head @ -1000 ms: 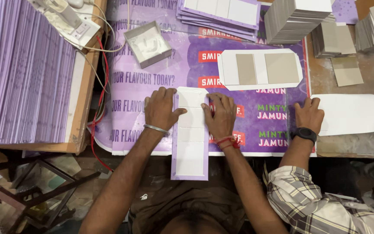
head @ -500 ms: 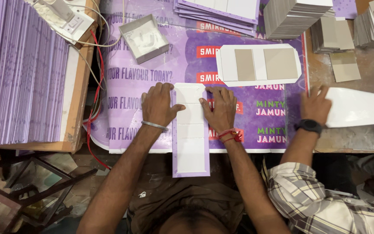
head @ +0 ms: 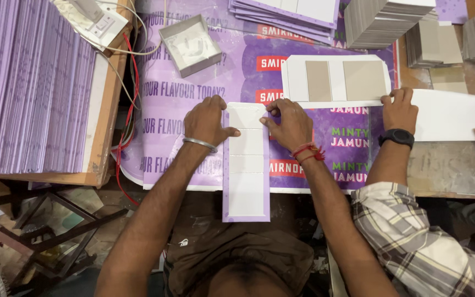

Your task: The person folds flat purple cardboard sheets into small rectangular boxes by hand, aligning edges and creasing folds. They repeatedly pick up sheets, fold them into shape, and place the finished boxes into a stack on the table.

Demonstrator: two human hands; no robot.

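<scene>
A long purple card strip (head: 246, 165) carrying four white rectangular panels in a row is lying lengthwise at the centre of the purple printed sheet covering the surface (head: 193, 110), its near end overhanging the edge toward 6 o'clock. The left hand (head: 207, 120) is pressing flat on the strip's far left edge with fingers spread, and the right hand (head: 290, 124) is pressing its far right corner, neither one clamped around it. At 1 o'clock one white card with two brown panels (head: 333, 81) is lying, a co-worker's watch-wearing hand (head: 398, 110) is resting at 3 o'clock, and one small open grey box (head: 189, 44) is sitting at 11 o'clock.
</scene>
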